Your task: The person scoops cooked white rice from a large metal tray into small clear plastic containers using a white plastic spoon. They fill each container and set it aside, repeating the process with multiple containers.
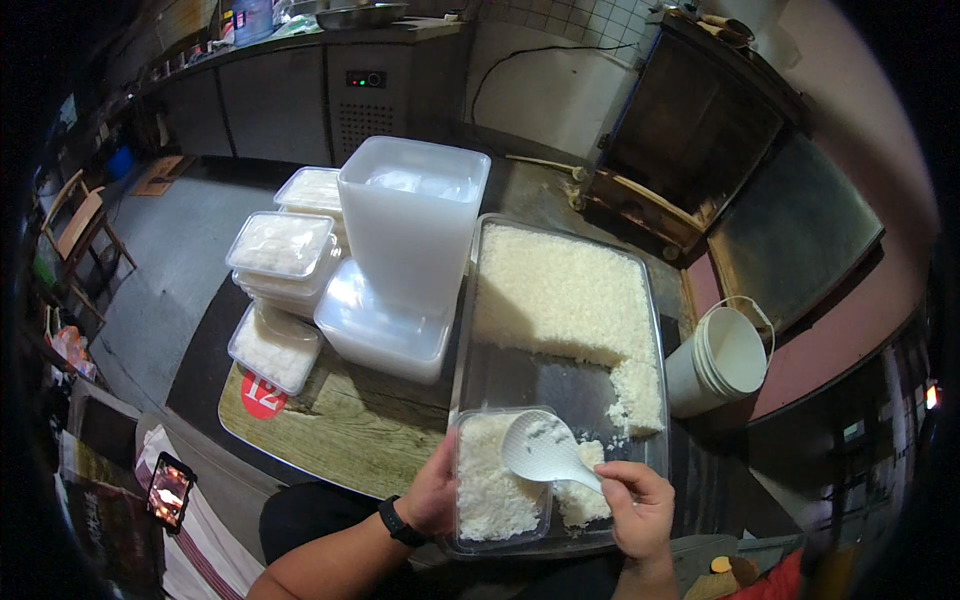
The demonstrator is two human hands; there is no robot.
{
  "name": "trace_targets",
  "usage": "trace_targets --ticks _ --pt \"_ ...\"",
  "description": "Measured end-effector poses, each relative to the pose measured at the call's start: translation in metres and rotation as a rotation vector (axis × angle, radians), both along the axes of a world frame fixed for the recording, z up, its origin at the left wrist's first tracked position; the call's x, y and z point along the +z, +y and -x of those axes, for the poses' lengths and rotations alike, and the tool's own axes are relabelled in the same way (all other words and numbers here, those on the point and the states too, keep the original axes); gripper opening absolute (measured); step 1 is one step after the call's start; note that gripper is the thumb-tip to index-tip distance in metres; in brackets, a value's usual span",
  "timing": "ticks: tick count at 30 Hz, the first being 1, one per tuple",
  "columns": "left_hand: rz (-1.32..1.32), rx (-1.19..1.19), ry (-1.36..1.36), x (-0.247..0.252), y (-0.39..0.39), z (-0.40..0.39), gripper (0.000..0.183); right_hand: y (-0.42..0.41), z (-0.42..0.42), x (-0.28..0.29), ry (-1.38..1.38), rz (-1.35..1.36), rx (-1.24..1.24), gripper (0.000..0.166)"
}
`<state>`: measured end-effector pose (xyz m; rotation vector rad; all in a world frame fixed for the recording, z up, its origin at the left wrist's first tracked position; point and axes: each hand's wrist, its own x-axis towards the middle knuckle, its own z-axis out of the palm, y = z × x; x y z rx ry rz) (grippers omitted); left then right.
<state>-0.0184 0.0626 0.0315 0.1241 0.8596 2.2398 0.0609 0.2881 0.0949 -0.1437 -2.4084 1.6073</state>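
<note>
My left hand grips the left side of a clear plastic container filled with white rice, at the near left corner of a metal tray. In my right hand is the handle of a white plastic rice paddle, its dimpled blade over the rice in that container. A thick slab of cooked rice covers the far part of the tray and runs down its right side. A smaller clump of rice lies right of the container, partly under the paddle's handle.
Tall stacks of empty plastic containers stand left of the tray. Beside them are stacked rice-filled containers and another filled one on the wood-grain table. White buckets stand to the right. A lit phone lies at lower left.
</note>
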Motion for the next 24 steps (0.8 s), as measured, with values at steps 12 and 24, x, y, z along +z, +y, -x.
trace_targets --ticks 12,24 --pt "-0.2 -0.004 -0.233 -0.006 0.0 0.009 0.076 0.009 -0.004 0.009 -0.041 -0.074 -0.043 0.016" --pt "-0.312 0.021 -0.218 -0.013 -0.001 0.009 0.065 0.001 -0.005 0.026 -0.196 -0.128 0.056 0.016"
